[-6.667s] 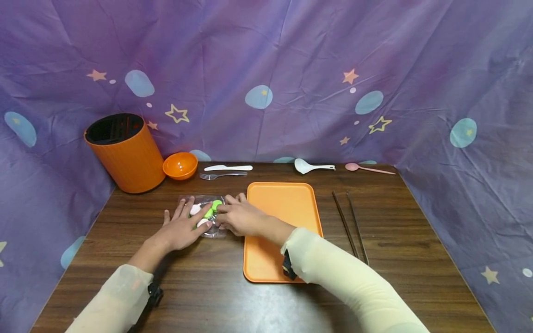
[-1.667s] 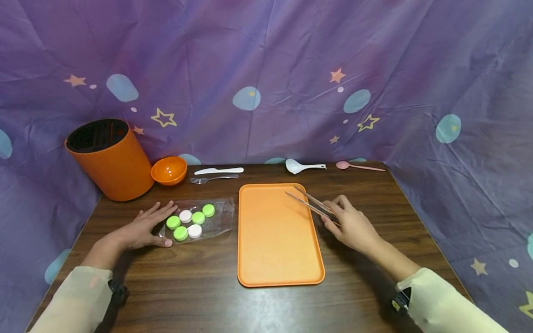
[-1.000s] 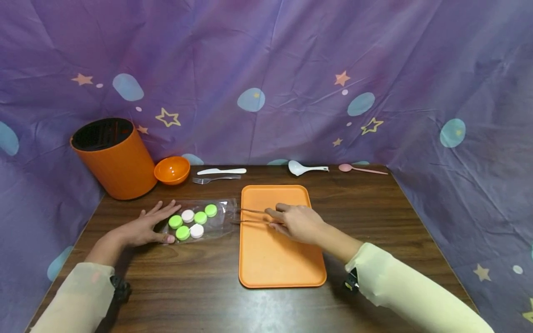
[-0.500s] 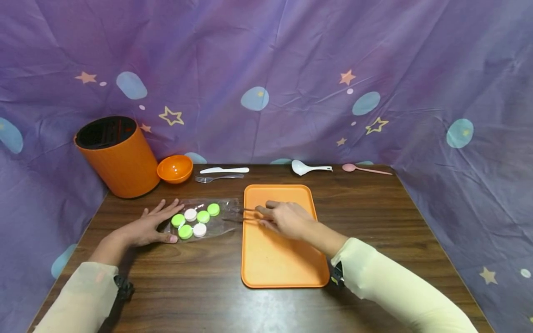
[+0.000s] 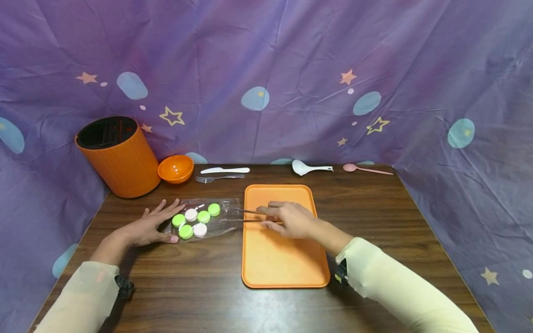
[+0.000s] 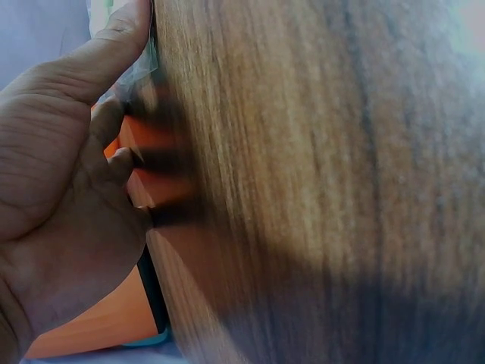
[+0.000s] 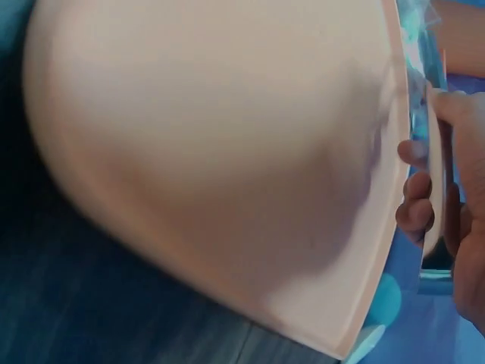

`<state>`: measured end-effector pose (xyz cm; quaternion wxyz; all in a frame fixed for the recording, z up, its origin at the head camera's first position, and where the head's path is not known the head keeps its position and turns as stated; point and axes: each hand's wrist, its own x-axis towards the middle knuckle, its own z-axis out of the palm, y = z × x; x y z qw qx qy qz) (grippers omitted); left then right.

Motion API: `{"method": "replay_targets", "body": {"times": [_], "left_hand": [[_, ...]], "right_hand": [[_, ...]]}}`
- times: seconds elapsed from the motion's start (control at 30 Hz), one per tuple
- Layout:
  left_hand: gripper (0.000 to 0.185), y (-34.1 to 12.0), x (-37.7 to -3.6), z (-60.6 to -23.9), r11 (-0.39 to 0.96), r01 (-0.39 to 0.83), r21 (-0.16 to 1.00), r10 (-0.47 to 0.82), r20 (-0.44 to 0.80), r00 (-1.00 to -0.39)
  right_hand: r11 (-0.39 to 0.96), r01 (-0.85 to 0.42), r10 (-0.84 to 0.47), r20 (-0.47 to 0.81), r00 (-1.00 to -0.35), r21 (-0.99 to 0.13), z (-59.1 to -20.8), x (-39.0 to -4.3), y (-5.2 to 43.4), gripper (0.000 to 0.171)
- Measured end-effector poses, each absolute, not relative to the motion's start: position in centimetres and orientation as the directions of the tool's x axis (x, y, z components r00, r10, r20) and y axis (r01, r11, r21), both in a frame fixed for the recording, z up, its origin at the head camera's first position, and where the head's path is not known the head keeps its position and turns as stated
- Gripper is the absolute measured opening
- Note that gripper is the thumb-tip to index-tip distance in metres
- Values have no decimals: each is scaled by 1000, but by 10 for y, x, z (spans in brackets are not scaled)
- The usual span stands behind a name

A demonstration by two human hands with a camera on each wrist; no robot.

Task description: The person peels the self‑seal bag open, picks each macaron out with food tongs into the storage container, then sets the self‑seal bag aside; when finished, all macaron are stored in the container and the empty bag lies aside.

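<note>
A clear plastic bag [image 5: 225,225] lies flat left of the tray, with several round, cap-like green and white pieces [image 5: 203,217] inside. My left hand [image 5: 147,228] is spread at the bag's left end, fingers and thumb resting along its edge. Over the orange tray [image 5: 283,259], my right hand [image 5: 293,221] grips a pair of long tongs [image 5: 251,212]. Their two arms stand apart, pointing left, and the tips overlap the bag's right end. In the right wrist view the thumb and fingers close round the tongs [image 7: 436,167].
Behind the bag stand an orange knife block [image 5: 125,164] and an orange bowl [image 5: 176,169]. A white knife [image 5: 225,170], a fork [image 5: 220,178], a white ladle [image 5: 310,168] and a pink spoon [image 5: 366,169] line the table's back edge, against a purple curtain.
My right hand has left the bag, taken up the tongs from the table's right side and brought them left over the tray to the bag. My left hand has shifted to the bag's left end.
</note>
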<state>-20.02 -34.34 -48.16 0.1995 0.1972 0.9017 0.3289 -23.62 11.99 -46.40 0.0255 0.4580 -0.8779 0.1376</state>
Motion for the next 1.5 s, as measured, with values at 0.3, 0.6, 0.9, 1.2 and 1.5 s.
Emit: {"method": "replay_targets", "body": {"times": [0.3, 0.6, 0.9, 1.2, 1.5], "left_hand": [[108, -364, -219, -516, 726, 204, 656, 461, -244, -853], [107, -365, -222, -521, 728, 206, 654, 466, -251, -848], [105, -348, -205, -488, 709, 215, 671, 481, -238, -844], [102, -350, -205, -492, 690, 228, 687, 502, -227, -834], [108, -350, -206, -494, 729, 212, 651, 465, -244, -851]], "right_hand": [[624, -781, -771, 168, -614, 15, -461, -242, 116, 38], [663, -742, -743, 212, -635, 103, -462, -237, 102, 33], [620, -776, -759, 163, -631, -114, -467, -235, 95, 40], [647, -752, -736, 155, -659, -126, -473, -237, 84, 37], [653, -750, -736, 149, -661, -101, -475, -239, 73, 28]]}}
